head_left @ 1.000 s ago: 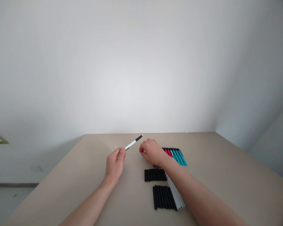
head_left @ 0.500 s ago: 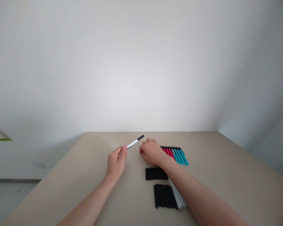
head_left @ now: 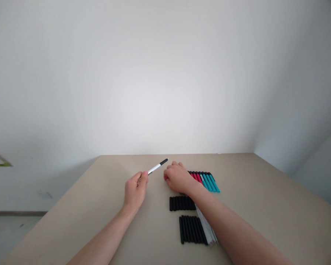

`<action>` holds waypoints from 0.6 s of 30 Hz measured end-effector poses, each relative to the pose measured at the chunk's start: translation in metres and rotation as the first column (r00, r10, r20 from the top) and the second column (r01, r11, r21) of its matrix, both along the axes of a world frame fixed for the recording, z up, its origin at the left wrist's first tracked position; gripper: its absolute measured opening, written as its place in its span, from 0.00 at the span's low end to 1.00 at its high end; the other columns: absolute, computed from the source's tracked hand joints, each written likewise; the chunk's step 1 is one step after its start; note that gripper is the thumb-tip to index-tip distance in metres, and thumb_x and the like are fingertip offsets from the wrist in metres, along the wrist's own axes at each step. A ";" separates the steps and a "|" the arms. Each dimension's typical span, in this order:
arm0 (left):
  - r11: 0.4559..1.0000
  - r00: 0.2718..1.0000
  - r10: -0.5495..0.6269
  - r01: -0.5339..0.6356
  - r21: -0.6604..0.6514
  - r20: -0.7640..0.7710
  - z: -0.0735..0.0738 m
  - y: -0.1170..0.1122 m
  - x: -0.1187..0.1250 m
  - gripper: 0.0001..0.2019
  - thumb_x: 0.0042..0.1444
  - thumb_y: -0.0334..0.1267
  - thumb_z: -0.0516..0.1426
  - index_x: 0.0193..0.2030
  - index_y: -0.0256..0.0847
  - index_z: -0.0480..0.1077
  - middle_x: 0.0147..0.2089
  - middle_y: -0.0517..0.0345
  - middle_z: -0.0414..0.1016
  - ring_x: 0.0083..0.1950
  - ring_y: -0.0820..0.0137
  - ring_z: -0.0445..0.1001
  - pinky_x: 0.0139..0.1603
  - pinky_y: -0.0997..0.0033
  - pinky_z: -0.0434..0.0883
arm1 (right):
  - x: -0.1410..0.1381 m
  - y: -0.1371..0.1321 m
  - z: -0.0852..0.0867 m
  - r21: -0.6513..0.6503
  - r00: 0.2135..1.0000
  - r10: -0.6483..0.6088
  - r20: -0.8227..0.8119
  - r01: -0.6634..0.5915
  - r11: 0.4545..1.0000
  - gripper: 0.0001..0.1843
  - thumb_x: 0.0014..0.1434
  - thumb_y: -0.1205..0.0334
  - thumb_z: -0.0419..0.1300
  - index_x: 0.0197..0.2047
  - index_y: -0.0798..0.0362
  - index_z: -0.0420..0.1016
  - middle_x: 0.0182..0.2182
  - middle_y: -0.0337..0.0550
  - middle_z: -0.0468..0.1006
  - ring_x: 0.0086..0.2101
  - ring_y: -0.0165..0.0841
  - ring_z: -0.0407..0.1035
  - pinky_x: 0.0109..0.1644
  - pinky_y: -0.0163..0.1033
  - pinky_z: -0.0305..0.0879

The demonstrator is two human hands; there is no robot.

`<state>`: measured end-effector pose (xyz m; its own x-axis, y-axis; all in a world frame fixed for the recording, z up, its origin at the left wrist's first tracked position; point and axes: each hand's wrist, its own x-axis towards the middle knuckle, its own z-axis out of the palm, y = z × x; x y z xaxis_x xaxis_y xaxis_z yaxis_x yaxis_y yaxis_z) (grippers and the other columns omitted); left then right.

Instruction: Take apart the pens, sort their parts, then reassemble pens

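A white pen [head_left: 154, 169] with a black grip is held in my left hand [head_left: 135, 189], its tip pointing up and to the right. My right hand [head_left: 178, 178] has its fingers curled at the left end of a row of red and teal barrels [head_left: 210, 183] with black ends. Whatever those fingers pinch is hidden from me. Just below that hand lies a row of short black tubes [head_left: 182, 203]. Nearer to me is a row of longer black tubes [head_left: 192, 229], and beside it a bundle of thin pale refills [head_left: 206, 229], partly covered by my right forearm.
All of this lies on a beige table [head_left: 79, 213]. A white wall [head_left: 165, 81] stands along the far edge, and another wall meets it on the right. On the left, the floor [head_left: 11, 235] shows past the table's side.
Almost everything stays put. My view has shifted slightly, and both hands keep nearly the same pose, the left still gripping the pen.
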<state>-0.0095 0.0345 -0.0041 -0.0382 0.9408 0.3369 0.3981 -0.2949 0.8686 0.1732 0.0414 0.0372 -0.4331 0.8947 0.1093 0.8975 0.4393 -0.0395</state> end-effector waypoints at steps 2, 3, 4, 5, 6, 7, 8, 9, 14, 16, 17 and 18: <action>1.000 1.000 -0.001 0.001 -0.001 -0.002 -0.001 0.000 0.000 0.21 0.59 0.51 0.48 0.21 0.39 0.61 0.17 0.66 0.57 0.20 0.75 0.57 0.21 0.77 0.54 | 0.000 0.000 0.000 -0.003 1.000 -0.004 0.004 0.004 1.000 0.12 0.55 0.69 0.53 0.35 0.53 0.78 0.36 0.48 0.77 0.42 0.41 0.63 0.42 0.42 0.53; 1.000 1.000 -0.002 0.002 0.000 -0.003 -0.001 0.000 0.000 0.21 0.59 0.51 0.48 0.21 0.39 0.61 0.17 0.66 0.57 0.20 0.75 0.57 0.21 0.77 0.54 | 0.000 0.000 0.000 -0.005 1.000 -0.006 0.005 0.006 1.000 0.12 0.55 0.69 0.53 0.35 0.53 0.77 0.36 0.48 0.77 0.42 0.41 0.63 0.42 0.42 0.53; 1.000 1.000 -0.003 0.003 0.000 -0.004 -0.001 0.000 0.000 0.21 0.59 0.51 0.48 0.21 0.39 0.60 0.17 0.66 0.57 0.20 0.75 0.57 0.21 0.77 0.54 | 0.001 0.000 0.000 -0.007 1.000 -0.008 0.006 0.008 1.000 0.12 0.55 0.69 0.53 0.35 0.53 0.77 0.36 0.49 0.77 0.42 0.41 0.63 0.42 0.42 0.53; 1.000 1.000 -0.003 0.004 0.001 -0.004 -0.001 0.000 0.000 0.21 0.59 0.51 0.48 0.21 0.39 0.60 0.17 0.66 0.57 0.20 0.76 0.57 0.21 0.78 0.54 | 0.001 0.000 0.000 -0.009 1.000 -0.009 0.006 0.009 1.000 0.12 0.55 0.69 0.53 0.36 0.53 0.77 0.37 0.49 0.77 0.42 0.41 0.63 0.42 0.42 0.53; 1.000 1.000 -0.004 0.004 0.001 -0.004 0.000 0.000 0.000 0.21 0.59 0.51 0.48 0.21 0.39 0.60 0.17 0.66 0.57 0.20 0.76 0.57 0.21 0.77 0.54 | 0.001 0.000 0.000 -0.011 1.000 -0.009 0.006 0.009 1.000 0.12 0.55 0.69 0.53 0.36 0.53 0.77 0.37 0.48 0.77 0.42 0.41 0.63 0.42 0.42 0.53; 1.000 1.000 -0.005 0.005 0.001 -0.002 0.000 -0.001 0.000 0.21 0.59 0.51 0.48 0.21 0.39 0.60 0.17 0.66 0.57 0.20 0.76 0.56 0.21 0.77 0.54 | 0.001 0.000 0.000 -0.013 1.000 -0.010 0.005 0.010 1.000 0.11 0.55 0.69 0.53 0.36 0.53 0.77 0.37 0.48 0.77 0.42 0.41 0.63 0.42 0.42 0.53; 1.000 1.000 -0.006 0.006 0.000 0.001 0.000 -0.001 0.000 0.21 0.59 0.51 0.48 0.21 0.39 0.60 0.17 0.66 0.57 0.19 0.76 0.56 0.21 0.77 0.54 | 0.001 0.001 0.000 -0.015 1.000 -0.010 0.003 0.010 1.000 0.11 0.55 0.70 0.53 0.36 0.53 0.77 0.37 0.48 0.77 0.42 0.41 0.63 0.43 0.42 0.53; 1.000 1.000 -0.007 0.007 -0.003 0.004 0.000 -0.001 0.000 0.21 0.59 0.52 0.48 0.21 0.39 0.60 0.17 0.66 0.57 0.19 0.76 0.56 0.21 0.77 0.54 | 0.002 0.001 0.000 -0.017 1.000 -0.011 0.001 0.011 1.000 0.12 0.55 0.70 0.53 0.36 0.53 0.77 0.37 0.48 0.77 0.42 0.41 0.63 0.43 0.42 0.53; 1.000 1.000 -0.015 0.015 -0.022 0.017 0.000 -0.001 0.000 0.22 0.59 0.52 0.48 0.21 0.39 0.61 0.17 0.66 0.57 0.19 0.76 0.56 0.21 0.78 0.54 | 0.002 0.002 0.000 -0.030 1.000 -0.012 -0.024 0.011 0.999 0.11 0.55 0.71 0.53 0.35 0.53 0.77 0.37 0.49 0.77 0.43 0.41 0.63 0.43 0.42 0.53; 1.000 1.000 -0.019 0.020 -0.021 0.020 0.000 -0.001 0.000 0.21 0.59 0.51 0.48 0.21 0.39 0.61 0.17 0.66 0.57 0.19 0.76 0.56 0.21 0.78 0.54 | 0.003 0.002 -0.001 -0.031 0.999 -0.012 -0.045 0.011 0.999 0.11 0.54 0.71 0.53 0.35 0.54 0.77 0.36 0.49 0.77 0.42 0.42 0.63 0.44 0.43 0.54; 1.000 1.000 -0.021 0.022 -0.020 0.022 0.000 0.000 0.000 0.21 0.59 0.51 0.48 0.21 0.39 0.61 0.17 0.66 0.57 0.19 0.76 0.56 0.20 0.78 0.54 | 0.003 0.002 -0.001 -0.032 0.998 -0.012 -0.060 0.010 0.999 0.11 0.54 0.72 0.54 0.34 0.54 0.77 0.36 0.49 0.77 0.42 0.42 0.63 0.44 0.43 0.54; 0.999 0.999 -0.025 0.026 -0.020 0.025 -0.001 0.000 0.000 0.21 0.59 0.51 0.49 0.21 0.39 0.60 0.17 0.66 0.57 0.19 0.76 0.56 0.20 0.78 0.54 | 0.003 0.003 -0.002 -0.032 0.997 -0.011 -0.077 0.009 0.999 0.11 0.53 0.72 0.54 0.34 0.54 0.77 0.36 0.50 0.77 0.42 0.42 0.63 0.44 0.44 0.54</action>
<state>-0.0094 0.0345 -0.0049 -0.0222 0.9481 0.3173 0.3690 -0.2872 0.8840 0.1762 0.0439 0.0351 -0.4157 0.9024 0.1137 0.8955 0.4279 -0.1221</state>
